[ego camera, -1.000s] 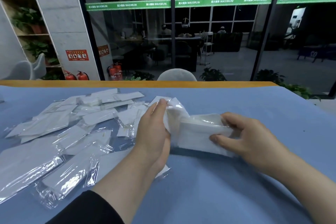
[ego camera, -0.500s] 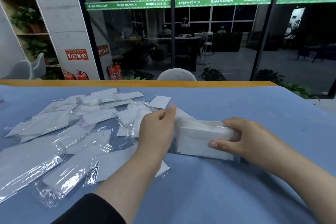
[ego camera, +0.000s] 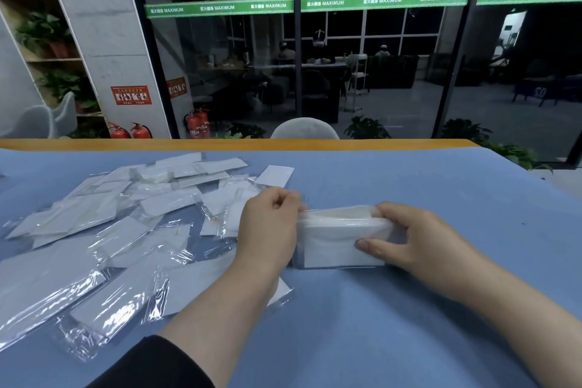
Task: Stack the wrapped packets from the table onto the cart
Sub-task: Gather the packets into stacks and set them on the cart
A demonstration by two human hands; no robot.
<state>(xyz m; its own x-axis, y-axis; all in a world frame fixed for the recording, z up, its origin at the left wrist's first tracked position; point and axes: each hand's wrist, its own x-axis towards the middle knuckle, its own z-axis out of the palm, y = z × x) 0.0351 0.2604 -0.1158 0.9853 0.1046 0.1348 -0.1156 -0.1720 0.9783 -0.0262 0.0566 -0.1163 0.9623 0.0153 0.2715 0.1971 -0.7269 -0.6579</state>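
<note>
A stack of white wrapped packets (ego camera: 333, 238) stands on edge on the blue table (ego camera: 409, 309) in front of me. My right hand (ego camera: 419, 239) grips its right end, thumb on the near face and fingers over the top. My left hand (ego camera: 267, 230) presses against the stack's left end, fingers curled and pinching the clear wrap at its top edge. A loose pile of several clear-wrapped white packets (ego camera: 132, 224) lies spread over the table to the left. No cart is in view.
A single white packet (ego camera: 274, 175) lies just beyond my left hand. The table's wooden far edge (ego camera: 220, 144) runs across, with a grey chair back (ego camera: 305, 129) behind it and a glass wall further back.
My left hand closed from flat to a curled pinch at the stack's left end. The stack settled lower and squarer on the table; the flared wrapper on its left is pressed in.
</note>
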